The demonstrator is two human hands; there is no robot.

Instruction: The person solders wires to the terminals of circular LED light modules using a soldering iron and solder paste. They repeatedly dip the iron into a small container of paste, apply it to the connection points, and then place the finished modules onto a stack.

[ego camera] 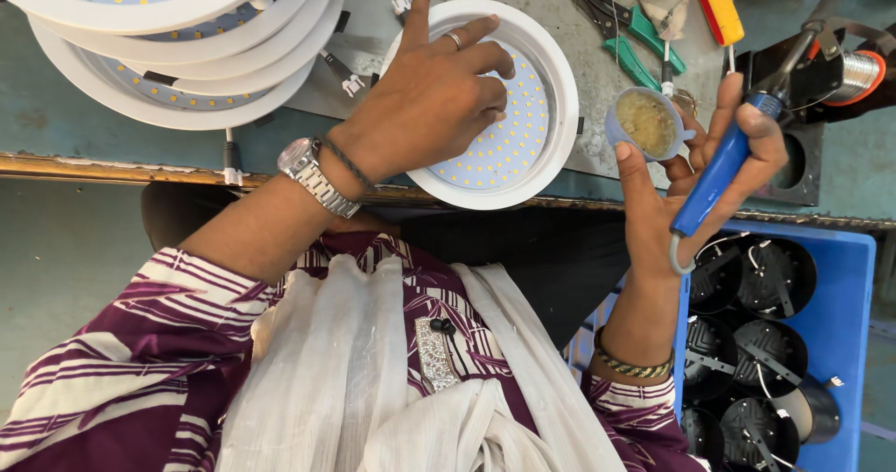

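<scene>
The right hand is closed around two things at once: a blue-handled soldering iron, pinned between fingers and palm with its tip pointing away toward the bench's far side, and a small blue cup of yellowish paste pinched at the fingertips. Below it, off the bench edge, a blue crate holds black housings. The left hand, with a watch at the wrist, lies spread over a round white lamp, fingertips curled down onto its disc of small yellow LEDs; it presses and steadies rather than grips. The lamp sits at the near edge of the bench, its rim slightly overhanging, so a push toward the body could tip it off. Holding iron and cup together looks risky too: the cup could slip and spill, or the hot tip could brush a finger. The lamp's rim looks clean and white, the disc flat and evenly dotted. Farther off lie a stack of lamps, green pliers and a screwdriver.
</scene>
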